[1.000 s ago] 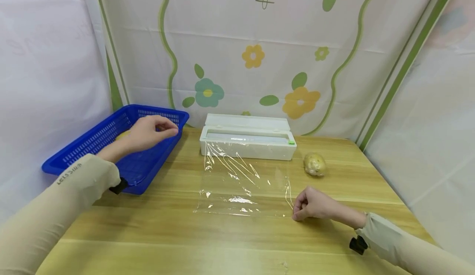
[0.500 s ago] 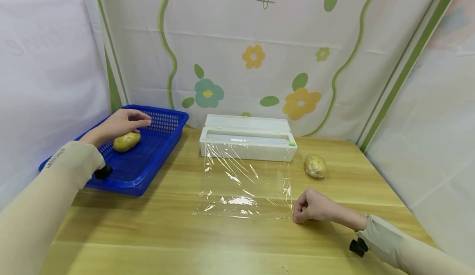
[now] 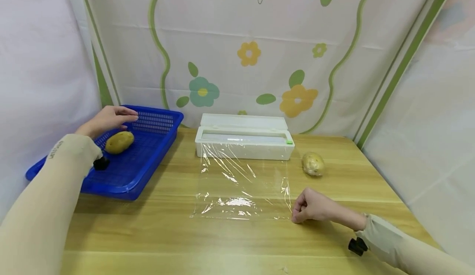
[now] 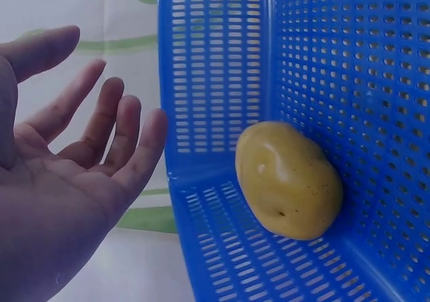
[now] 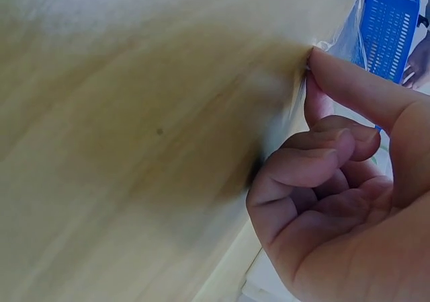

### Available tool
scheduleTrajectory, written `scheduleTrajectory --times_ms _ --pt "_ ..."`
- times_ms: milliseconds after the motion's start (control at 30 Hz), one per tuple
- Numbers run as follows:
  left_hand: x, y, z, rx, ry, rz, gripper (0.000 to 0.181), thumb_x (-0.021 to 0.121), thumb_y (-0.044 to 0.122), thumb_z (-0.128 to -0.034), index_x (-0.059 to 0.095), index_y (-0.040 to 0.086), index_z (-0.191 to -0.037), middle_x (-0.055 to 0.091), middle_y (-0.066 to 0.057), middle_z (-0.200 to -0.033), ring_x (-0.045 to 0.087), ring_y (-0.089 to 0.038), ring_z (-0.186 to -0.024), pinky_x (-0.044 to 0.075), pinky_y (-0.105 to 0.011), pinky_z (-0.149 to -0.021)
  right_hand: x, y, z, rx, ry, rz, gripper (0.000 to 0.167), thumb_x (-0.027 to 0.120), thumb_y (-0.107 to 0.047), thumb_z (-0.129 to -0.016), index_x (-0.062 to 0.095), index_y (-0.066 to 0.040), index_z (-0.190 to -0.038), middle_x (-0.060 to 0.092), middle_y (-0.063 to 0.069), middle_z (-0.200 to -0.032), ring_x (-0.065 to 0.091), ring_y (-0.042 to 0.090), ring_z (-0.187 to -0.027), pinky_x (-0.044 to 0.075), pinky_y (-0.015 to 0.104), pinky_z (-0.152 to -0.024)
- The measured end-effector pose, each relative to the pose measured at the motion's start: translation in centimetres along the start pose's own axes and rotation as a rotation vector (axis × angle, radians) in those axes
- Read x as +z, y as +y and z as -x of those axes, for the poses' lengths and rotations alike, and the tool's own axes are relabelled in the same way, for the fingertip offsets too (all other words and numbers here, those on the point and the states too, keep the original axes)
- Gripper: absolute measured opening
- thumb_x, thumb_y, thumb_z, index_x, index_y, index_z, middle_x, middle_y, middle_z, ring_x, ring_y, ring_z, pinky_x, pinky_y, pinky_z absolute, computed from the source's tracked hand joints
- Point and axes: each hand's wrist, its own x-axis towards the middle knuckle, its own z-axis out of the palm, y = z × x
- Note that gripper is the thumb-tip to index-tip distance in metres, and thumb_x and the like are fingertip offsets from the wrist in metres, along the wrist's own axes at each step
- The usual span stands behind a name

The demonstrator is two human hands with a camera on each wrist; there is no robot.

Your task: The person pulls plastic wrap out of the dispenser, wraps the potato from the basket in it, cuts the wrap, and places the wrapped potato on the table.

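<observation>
Your empty, loosely spread left hand (image 3: 105, 121) hovers near the left oval yellow potato (image 3: 119, 142); your right hand (image 3: 311, 205) apparently pinches clear plastic film (image 3: 237, 203).

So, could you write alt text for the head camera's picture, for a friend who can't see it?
A person's right hand pinches a corner of clear film drawn from an open white box on a wooden table, while the empty left hand hangs near a potato in a blue basket. Another potato lies on the table, right of the box.

The basket (image 3: 128, 190) is blue, the potatoes (image 3: 119, 142) yellow — the white backdrop (image 3: 222, 27) orange-and-teal flowered
</observation>
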Motion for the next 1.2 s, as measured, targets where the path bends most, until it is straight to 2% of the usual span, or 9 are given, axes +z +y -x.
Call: scheduleTrajectory --times_ms 133,267,433,500,600,767,833,967,1200 --pt "-0.1 -0.8 0.2 -0.012 0.034 -0.016 0.06 0.055 0.039 -0.101 0.047 -0.008 -0.139 0.047 -0.029 -0.139 0.054 0.006 -0.091 0.053 -0.027 -0.08 0.0 -0.2 0.1 0.009 0.001 -0.006 0.01 0.082 -0.01 -0.08 0.074 -0.012 -0.073 0.057 -0.005 -0.056 0.037 0.003 -0.048 0.03 0.017 -0.045" --pt "-0.1 -1.7 0.6 -0.036 0.061 -0.05 0.063 0.058 0.042 -0.0987 0.048 -0.006 -0.139 0.049 -0.028 -0.137 0.058 -0.012 -0.101 0.05 -0.022 -0.077 0.1 -0.2 0.1 0.014 0.003 -0.009 0.01 0.082 -0.011 -0.08 0.074 -0.012 -0.073 0.056 -0.005 -0.055 0.037 0.003 -0.048 0.029 0.017 -0.044" --pt "-0.2 -3.4 0.8 -0.06 0.089 -0.066 0.069 0.064 0.044 -0.0949 0.048 -0.006 -0.139 0.048 -0.03 -0.137 0.049 -0.039 -0.12 0.047 -0.03 -0.087 0.2 -0.1 0.0 0.015 0.005 -0.008 0.01 0.082 -0.011 -0.08 0.075 -0.012 -0.073 0.056 -0.005 -0.055 0.037 0.003 -0.048 0.029 0.017 -0.044" --pt "-0.2 -4.0 0.8 -0.064 0.095 -0.06 0.071 0.066 0.044 -0.0936 0.048 -0.007 -0.139 0.048 -0.031 -0.137 0.047 -0.04 -0.121 0.045 -0.035 -0.09 0.2 -0.1 0.0 0.012 0.004 -0.008 0.01 0.082 -0.011 -0.08 0.075 -0.012 -0.073 0.055 -0.006 -0.055 0.037 0.003 -0.048 0.029 0.017 -0.045" --pt "-0.2 -4.6 0.9 -0.062 0.108 -0.064 0.071 0.068 0.043 -0.0923 0.049 -0.008 -0.137 0.051 -0.031 -0.133 0.052 -0.034 -0.115 0.045 -0.028 -0.086 0.2 -0.2 0.0 0.007 0.003 -0.007 0.01 0.082 -0.01 -0.08 0.075 -0.012 -0.073 0.055 -0.007 -0.054 0.036 0.003 -0.048 0.029 0.017 -0.045" --pt "-0.1 -5.3 0.9 -0.062 0.091 -0.07 0.07 0.069 0.041 -0.0924 0.049 -0.009 -0.138 0.052 -0.032 -0.132 0.053 -0.037 -0.115 0.044 -0.017 -0.075 0.1 -0.3 0.0 0.005 0.002 -0.007 0.01 0.082 -0.01 -0.079 0.074 -0.011 -0.073 0.053 -0.007 -0.054 0.036 0.002 -0.047 0.028 0.017 -0.044" --pt "-0.1 -5.8 0.7 -0.072 0.075 -0.069 0.07 0.069 0.04 -0.0923 0.048 -0.008 -0.138 0.052 -0.031 -0.133 0.049 -0.044 -0.119 0.047 -0.021 -0.078 0.2 -0.3 0.1 0.004 0.004 -0.013 0.01 0.082 -0.009 -0.079 0.074 -0.01 -0.074 0.054 -0.007 -0.054 0.037 0.003 -0.047 0.028 0.016 -0.044" --pt "0.0 -6.8 0.5 -0.092 0.051 -0.074 0.068 0.069 0.037 -0.0931 0.047 -0.009 -0.138 0.05 -0.033 -0.133 0.049 -0.044 -0.118 0.05 -0.036 -0.085 0.2 -0.3 0.1 -0.004 0.006 -0.029 0.009 0.082 -0.008 -0.079 0.074 -0.009 -0.074 0.054 -0.006 -0.055 0.037 0.002 -0.047 0.028 0.016 -0.044" --pt "0.1 -7.7 0.1 -0.134 0.04 -0.102 0.067 0.072 0.027 -0.0913 0.045 -0.013 -0.137 0.045 -0.037 -0.135 0.044 -0.051 -0.12 0.039 -0.06 -0.096 0.2 -0.1 -0.1 0.002 0.001 -0.026 0.01 0.081 -0.008 -0.08 0.074 -0.01 -0.074 0.053 -0.008 -0.054 0.036 0.002 -0.047 0.028 0.016 -0.044"
